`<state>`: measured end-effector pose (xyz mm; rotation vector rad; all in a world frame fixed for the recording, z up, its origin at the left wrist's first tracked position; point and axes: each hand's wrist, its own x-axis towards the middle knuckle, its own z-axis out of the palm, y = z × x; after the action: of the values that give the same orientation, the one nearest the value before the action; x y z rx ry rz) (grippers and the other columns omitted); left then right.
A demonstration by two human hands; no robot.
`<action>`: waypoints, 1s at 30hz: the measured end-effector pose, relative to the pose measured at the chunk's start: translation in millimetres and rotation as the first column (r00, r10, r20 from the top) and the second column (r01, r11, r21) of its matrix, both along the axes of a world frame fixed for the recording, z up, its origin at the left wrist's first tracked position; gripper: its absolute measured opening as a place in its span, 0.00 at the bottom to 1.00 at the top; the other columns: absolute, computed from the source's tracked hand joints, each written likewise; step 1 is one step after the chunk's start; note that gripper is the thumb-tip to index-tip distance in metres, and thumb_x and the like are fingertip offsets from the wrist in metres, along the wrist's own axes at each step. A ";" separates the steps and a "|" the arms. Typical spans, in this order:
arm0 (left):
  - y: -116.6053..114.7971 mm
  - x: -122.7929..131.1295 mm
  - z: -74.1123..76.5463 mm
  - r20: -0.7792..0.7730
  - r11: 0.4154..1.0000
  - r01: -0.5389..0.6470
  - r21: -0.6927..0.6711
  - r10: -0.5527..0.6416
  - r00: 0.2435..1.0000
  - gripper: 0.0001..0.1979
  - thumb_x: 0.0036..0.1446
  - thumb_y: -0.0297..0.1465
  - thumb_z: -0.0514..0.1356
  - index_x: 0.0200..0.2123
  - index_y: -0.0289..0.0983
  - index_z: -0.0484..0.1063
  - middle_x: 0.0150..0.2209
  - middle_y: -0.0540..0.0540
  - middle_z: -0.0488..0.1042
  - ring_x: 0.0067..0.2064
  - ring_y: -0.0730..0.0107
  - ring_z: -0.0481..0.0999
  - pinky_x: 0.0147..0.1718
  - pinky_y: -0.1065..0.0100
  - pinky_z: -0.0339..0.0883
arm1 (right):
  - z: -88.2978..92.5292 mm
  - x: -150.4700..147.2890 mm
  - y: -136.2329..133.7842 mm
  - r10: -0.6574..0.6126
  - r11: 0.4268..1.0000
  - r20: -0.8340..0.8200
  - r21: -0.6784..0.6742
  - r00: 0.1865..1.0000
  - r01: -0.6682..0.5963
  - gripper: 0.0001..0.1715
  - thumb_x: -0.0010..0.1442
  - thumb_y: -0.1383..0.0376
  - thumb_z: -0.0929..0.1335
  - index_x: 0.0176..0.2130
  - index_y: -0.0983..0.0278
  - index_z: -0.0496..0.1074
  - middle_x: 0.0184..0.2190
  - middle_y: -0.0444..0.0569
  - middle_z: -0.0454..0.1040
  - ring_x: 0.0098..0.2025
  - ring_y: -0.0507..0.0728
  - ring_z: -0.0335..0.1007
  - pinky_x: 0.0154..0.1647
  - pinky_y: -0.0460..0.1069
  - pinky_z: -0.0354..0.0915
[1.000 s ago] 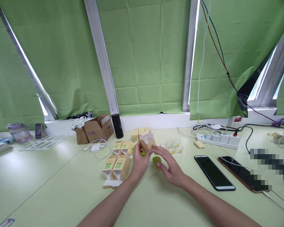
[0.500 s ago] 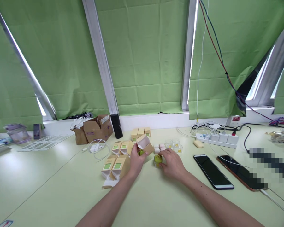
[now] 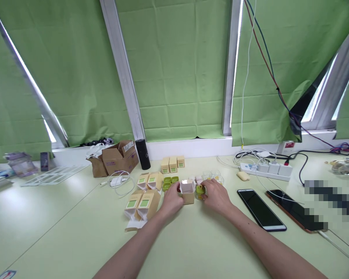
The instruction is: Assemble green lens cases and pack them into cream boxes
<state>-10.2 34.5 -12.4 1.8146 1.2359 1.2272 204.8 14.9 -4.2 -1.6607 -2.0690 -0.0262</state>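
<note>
My left hand (image 3: 173,198) is closed on a small tan cardboard box (image 3: 188,197), which stands upright on the table with its white-lined top open. Just right of it, my right hand (image 3: 215,193) grips a small jar with a green lid (image 3: 200,190) between thumb and fingers. Several green square caps (image 3: 166,183) lie behind my left hand. Beyond my right hand are clear glass jars (image 3: 215,176), and small pale pink-white pieces (image 3: 194,179) partly hidden by the box and fingers.
Tan boxes with green labels (image 3: 144,203) stand at left, several with open flaps. Small closed boxes (image 3: 173,164) sit farther back, near a black cylinder (image 3: 142,154) and a brown carton (image 3: 120,158). Two phones (image 3: 261,210) and a power strip (image 3: 266,171) lie at right.
The box has gone from tilted in my left hand to upright on the table, slightly right. My right hand has moved the jar a little right and up. The green caps have come into view.
</note>
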 end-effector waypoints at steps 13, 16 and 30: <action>-6.8 0.5 14.5 0.187 0.966 -0.092 0.240 0.047 0.981 0.08 0.50 0.26 0.61 0.36 0.39 0.71 0.45 0.43 0.75 0.51 0.58 0.74 0.49 0.60 0.66 | -0.1 0.5 -0.4 0.007 1.000 0.002 -0.006 1.000 -0.007 0.15 0.54 0.72 0.72 0.43 0.61 0.75 0.44 0.52 0.80 0.49 0.64 0.72 0.38 0.51 0.60; -3.9 0.5 10.9 0.181 0.973 -0.085 0.216 0.046 0.982 0.06 0.50 0.26 0.60 0.33 0.38 0.76 0.45 0.42 0.77 0.51 0.56 0.76 0.49 0.59 0.68 | 0.7 0.5 -0.2 -0.007 0.999 -0.001 -0.032 1.000 0.007 0.14 0.55 0.72 0.72 0.43 0.61 0.76 0.44 0.52 0.80 0.49 0.63 0.72 0.37 0.50 0.59; 3.3 3.9 8.5 0.178 0.995 -0.092 0.022 0.087 0.980 0.13 0.57 0.35 0.61 0.40 0.35 0.82 0.45 0.38 0.83 0.48 0.55 0.80 0.50 0.59 0.70 | 0.9 1.9 0.3 0.002 0.997 -0.021 -0.071 1.000 -0.004 0.17 0.55 0.72 0.72 0.45 0.60 0.75 0.46 0.52 0.79 0.51 0.64 0.71 0.37 0.49 0.57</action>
<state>-6.4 37.9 -3.9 1.6464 1.2155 1.4311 206.7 15.3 -3.3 -1.6923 -2.0789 0.0669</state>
